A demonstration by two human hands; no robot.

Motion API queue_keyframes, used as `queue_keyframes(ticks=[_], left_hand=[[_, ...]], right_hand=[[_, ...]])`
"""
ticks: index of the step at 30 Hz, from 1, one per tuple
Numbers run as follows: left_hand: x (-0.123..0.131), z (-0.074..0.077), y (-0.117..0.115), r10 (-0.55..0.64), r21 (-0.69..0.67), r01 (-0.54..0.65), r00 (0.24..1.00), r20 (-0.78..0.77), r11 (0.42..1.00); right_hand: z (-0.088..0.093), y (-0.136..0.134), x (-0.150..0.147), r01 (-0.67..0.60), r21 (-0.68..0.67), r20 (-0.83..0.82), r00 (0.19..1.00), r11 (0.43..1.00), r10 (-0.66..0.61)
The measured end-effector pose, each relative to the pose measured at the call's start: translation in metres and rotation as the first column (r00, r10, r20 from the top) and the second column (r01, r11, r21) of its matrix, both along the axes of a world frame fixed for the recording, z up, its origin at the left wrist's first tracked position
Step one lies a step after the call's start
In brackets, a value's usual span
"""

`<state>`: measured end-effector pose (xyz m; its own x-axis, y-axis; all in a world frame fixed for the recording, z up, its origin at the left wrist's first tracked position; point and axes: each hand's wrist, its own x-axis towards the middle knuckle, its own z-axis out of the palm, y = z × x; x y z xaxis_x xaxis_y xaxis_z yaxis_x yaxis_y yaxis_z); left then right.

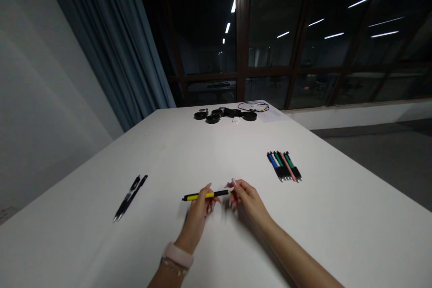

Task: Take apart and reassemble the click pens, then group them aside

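Yellow-and-black pen (209, 195) is up off the tabletop (162, 153), held roughly level in front of the person, between the row at right and the pair at left. Probably light and stiff, likely plastic; not fragile by the look of it. Smooth yellow barrel may slip or roll a bit under a loose pinch; black section toward the right end might grip better, can't tell if it's rubber. Best hold: mid-barrel, thumb against the fingers, clear of both ends. The narrow tip end gives little to grab.

Left hand (199, 209), pink wristband (178, 255) at the wrist: fingers closed round the barrel near its middle, thumb across the top, the rest curled beneath. Yellow sticks out on both sides of the thumb.

Right hand (248, 198): fingers bent, partly curled, right at the pen's right-hand end. Blurry there; cannot tell whether they pinch the tip or only sit just beside it. No other thing visible in that hand.

Around: row of colored pens (283, 166) side by side at right, blue, green and pink among them; two dark pens (128, 197) lying slantwise at left, close together. Both groups well apart from the hands.
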<state>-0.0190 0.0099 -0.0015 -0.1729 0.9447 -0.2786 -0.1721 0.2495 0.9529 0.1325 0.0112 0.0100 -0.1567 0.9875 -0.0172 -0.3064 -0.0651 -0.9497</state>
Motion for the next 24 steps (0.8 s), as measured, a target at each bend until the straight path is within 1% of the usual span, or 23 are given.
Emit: queue_keyframes(ticks=[2, 4, 7, 9, 12, 15, 17, 20, 24], left_hand=[[-0.001, 0.003, -0.001, 0.017, 0.002, -0.017, 1.0, 0.007, 1.0], [-0.003, 0.005, -0.001, 0.032, 0.011, -0.033, 0.999, 0.008, 0.999], [-0.004, 0.006, -0.002, 0.059, 0.007, -0.059, 0.998, 0.013, 0.998], [-0.003, 0.006, -0.002, 0.064, -0.002, -0.064, 0.998, 0.018, 0.998], [-0.001, 0.005, -0.003, 0.052, -0.012, -0.052, 0.998, 0.033, 0.999], [0.0, 0.003, -0.002, 0.045, -0.029, -0.044, 0.999, 0.031, 0.999], [0.0, 0.0, -0.001, 0.038, -0.037, -0.038, 0.999, 0.013, 0.999], [-0.001, -0.006, 0.002, 0.019, -0.014, -0.019, 1.0, -0.021, 1.0], [-0.002, -0.01, 0.004, 0.009, 0.004, -0.009, 1.0, -0.027, 1.0]], right_hand=[[-0.003, 0.001, 0.0, 0.017, -0.024, -0.054, 0.998, 1.0, -0.018], [-0.005, 0.003, 0.001, 0.064, -0.03, -0.065, 0.996, 0.998, -0.065], [-0.005, 0.004, 0.003, 0.153, 0.017, -0.045, 0.987, 0.988, -0.152], [-0.002, 0.002, 0.002, 0.173, 0.069, -0.05, 0.984, 0.982, -0.17], [0.0, -0.001, 0.001, 0.146, 0.132, -0.046, 0.989, 0.98, -0.141], [-0.001, -0.002, 0.0, 0.128, 0.159, -0.041, 0.992, 0.979, -0.123], [-0.003, -0.002, 0.0, 0.104, 0.157, -0.031, 0.994, 0.982, -0.1], [-0.005, -0.002, -0.001, 0.051, 0.146, -0.01, 0.999, 0.988, -0.05], [-0.003, -0.005, -0.003, 0.017, 0.131, 0.019, 1.0, 0.991, -0.019]])
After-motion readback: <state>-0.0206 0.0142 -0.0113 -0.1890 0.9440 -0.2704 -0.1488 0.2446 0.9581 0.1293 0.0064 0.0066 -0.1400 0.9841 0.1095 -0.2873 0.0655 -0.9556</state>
